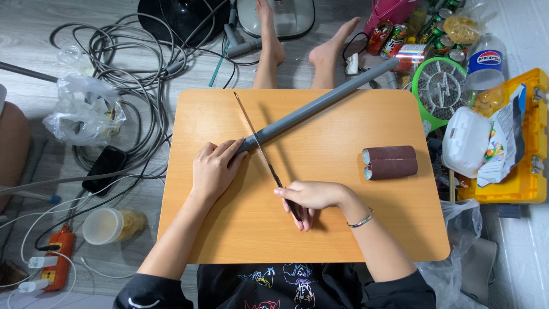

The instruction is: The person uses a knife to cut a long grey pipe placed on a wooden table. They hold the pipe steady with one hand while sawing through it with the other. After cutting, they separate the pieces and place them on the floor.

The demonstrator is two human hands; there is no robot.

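Note:
A long grey plastic pipe [320, 103] lies diagonally across the small wooden table [343, 229], its far end sticking out past the back right corner. My left hand [214, 169] presses down on the pipe's near end. My right hand [309, 200] grips the dark handle of a thin saw blade [254, 134], which crosses over the pipe just right of my left hand and points toward the table's back edge.
Two brown sandpaper rolls [390, 162] lie on the table's right side. My bare feet [297, 48] rest beyond the table. Tangled cables [131, 57], a black phone [104, 169] and a cup [108, 225] sit left. Cans, bottles and a yellow toolbox [529, 171] crowd the right.

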